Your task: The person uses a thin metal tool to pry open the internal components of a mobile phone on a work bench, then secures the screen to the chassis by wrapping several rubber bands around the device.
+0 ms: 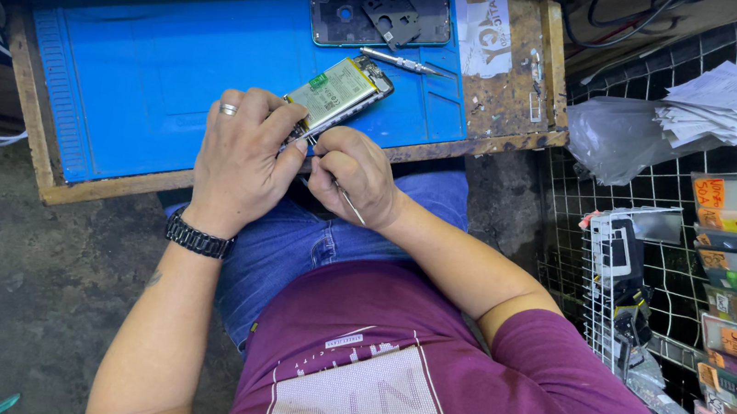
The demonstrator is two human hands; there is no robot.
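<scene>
An opened phone [342, 93] with its back off shows a pale green battery and lies tilted at the near edge of a blue work mat [143, 70]. My left hand [243, 158], with a ring and a dark metal watch, grips the phone's lower end. My right hand [355, 176] pinches thin metal tweezers [349, 203] whose tip reaches the phone's lower edge beside my left thumb. The tip itself is hidden between my fingers.
A removed phone back cover [344, 17] with a dark plate on it lies at the mat's far side, a screwdriver [399, 61] just in front. A wire rack [645, 294] with packaged accessories stands at right, papers [736, 106] and a plastic bag [612, 138] above it.
</scene>
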